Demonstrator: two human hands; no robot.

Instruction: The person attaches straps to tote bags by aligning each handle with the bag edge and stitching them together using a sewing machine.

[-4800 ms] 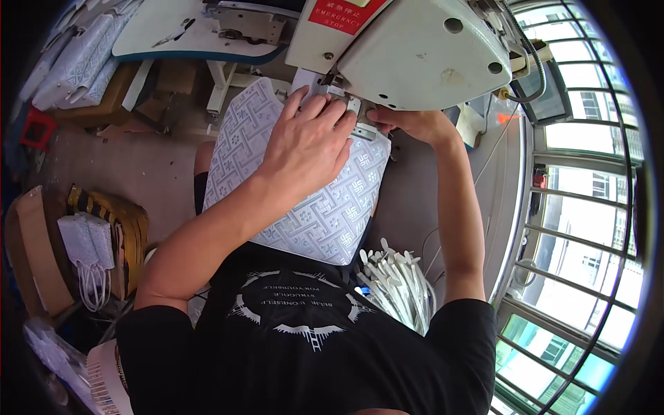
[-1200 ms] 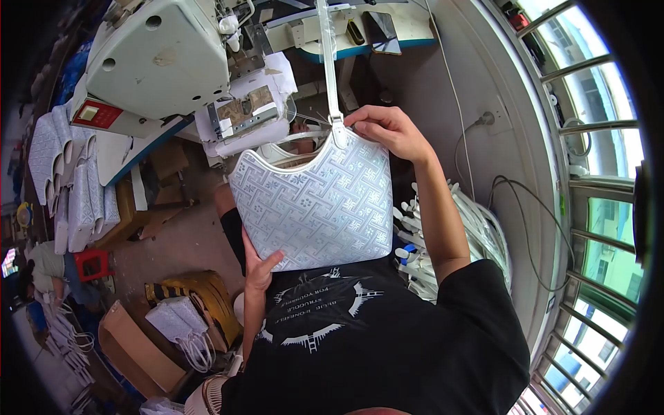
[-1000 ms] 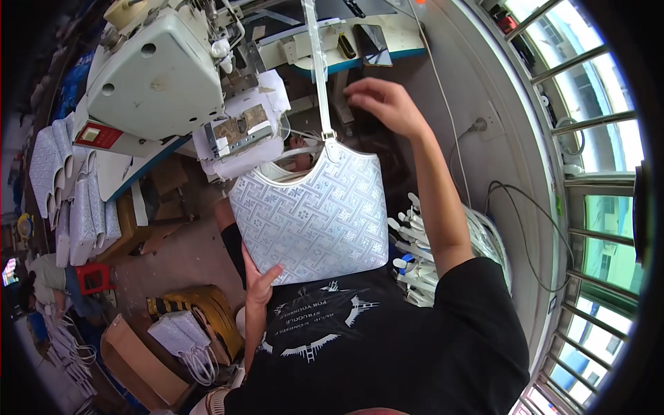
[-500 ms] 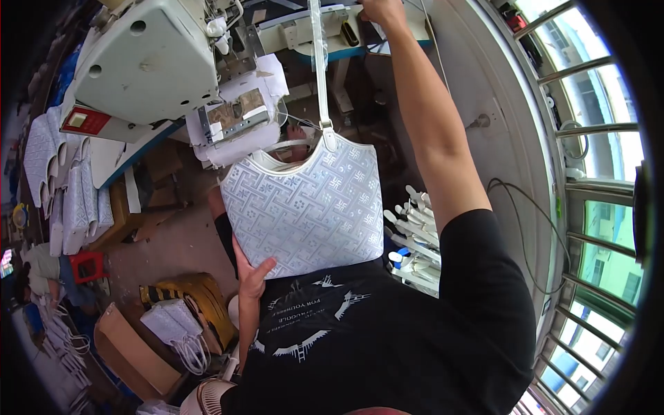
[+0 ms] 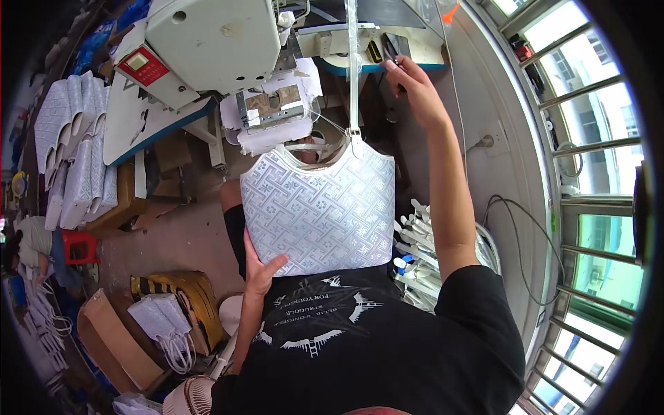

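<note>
A silver-white patterned handbag [image 5: 318, 214] rests against my lap and shirt front, its curved opening facing the sewing machine. My left hand [image 5: 263, 272] grips the bag's lower left corner, thumb on the front panel. One white strap [image 5: 354, 104], partly wrapped in clear plastic, runs straight up from the bag and out of view. Beside the worktable edge, my right hand [image 5: 409, 77] is closed on a small dark tool [image 5: 395, 63]; it looks like thread snips, but the fingers cover most of it. Just beyond lies a dark flat object [image 5: 398, 45] on the table.
The sewing machine [image 5: 221, 41] and its clamp plate [image 5: 273, 107] stand close beyond the bag. White straps [image 5: 422, 249] are heaped at right. Stacked bag pieces [image 5: 76, 145], scissors [image 5: 142, 124], a cardboard box [image 5: 117, 339] and a red stool [image 5: 79, 247] are at left. A wall cable [image 5: 519, 200] hangs right.
My right hand has drawn back from the far table toward me, now with a small dark tool in its fingers. My left hand still holds the bag; the view has shifted.
</note>
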